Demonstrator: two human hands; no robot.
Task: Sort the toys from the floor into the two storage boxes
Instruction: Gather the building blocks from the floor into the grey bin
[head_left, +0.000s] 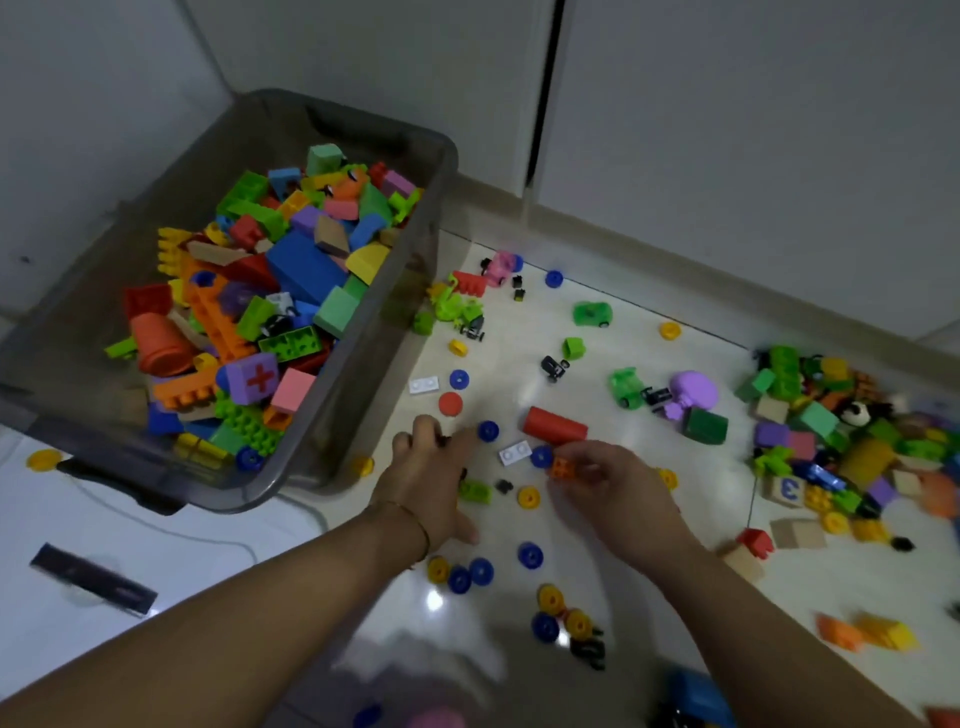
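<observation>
Pinching a small orange stud brick just on the near side of the red cylinder, the right hand is holding a probably light, rigid, slick piece, best gripped across opposite flat walls.

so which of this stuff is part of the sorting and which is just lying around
Job: grey storage box, orange brick in right hand, red cylinder, blue wheels, yellow wheels, block pile.
Lying about: white cable, black strip, cupboard doors.

both arms outstretched, left hand curled, right hand pinching orange brick
</observation>
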